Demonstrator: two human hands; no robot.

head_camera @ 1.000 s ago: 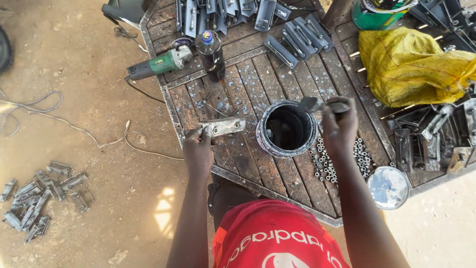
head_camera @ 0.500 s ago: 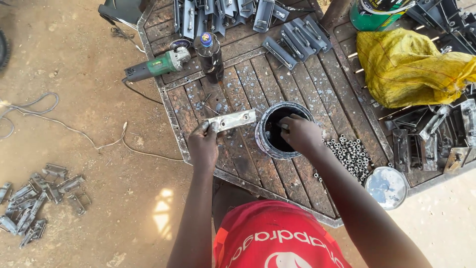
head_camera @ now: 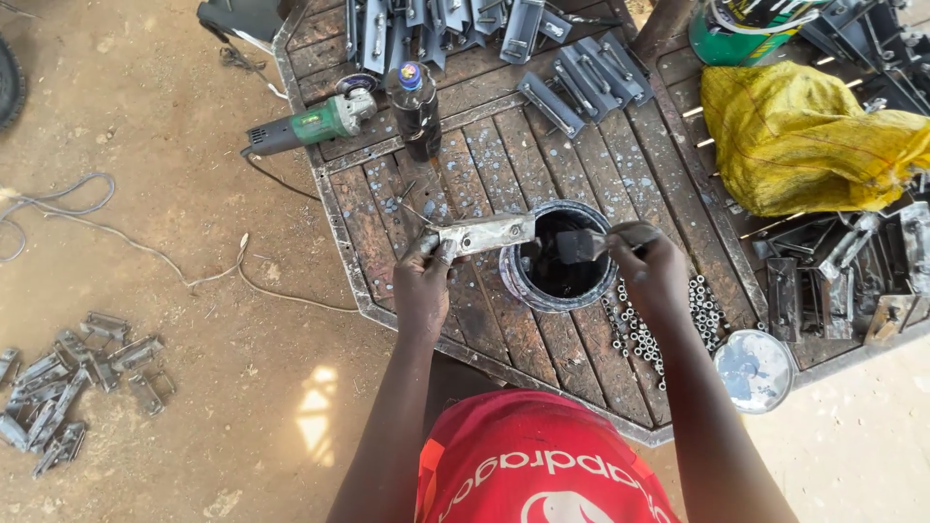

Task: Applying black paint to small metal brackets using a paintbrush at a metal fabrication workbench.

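Change since earlier: right hand (head_camera: 651,266), half a second ago down in the mouth of the can, has come up to its rim with a brush; left hand has kept the metal piece at the same spot.
Far left, ground: heap of small grey metal brackets (head_camera: 68,383) on the sandy floor, with a loose grey cable (head_camera: 116,237) trailing near it.
Tabletop: rusty slatted metal tabletop (head_camera: 484,165), speckled with pale paint drops.
Upper left of tabletop: green angle grinder (head_camera: 310,123) lying on its side, just beside a dark plastic bottle with a blue cap (head_camera: 417,108) standing upright.
Left hand (head_camera: 423,286): fingers closed around one end of a flat grey metal bracket (head_camera: 481,232), held level, its far end reaching over the can's edge.
Centre: round black paint can (head_camera: 562,257), open, dark inside, standing on the tabletop between the two hands.
Right hand: fingers pinched shut on the handle of a small black paintbrush (head_camera: 573,245), bristles toward the bracket, above the can.
Step in hand: apparently coating the bracket black, brush freshly loaded.
Next move calls for: laying the bristles along the bracket over the can so drips fall back in.
Right of can: scattered small silver nuts (head_camera: 639,329), a round pale can lid (head_camera: 755,369).
Far right: crumpled yellow sack (head_camera: 804,136) over more dark metal parts.
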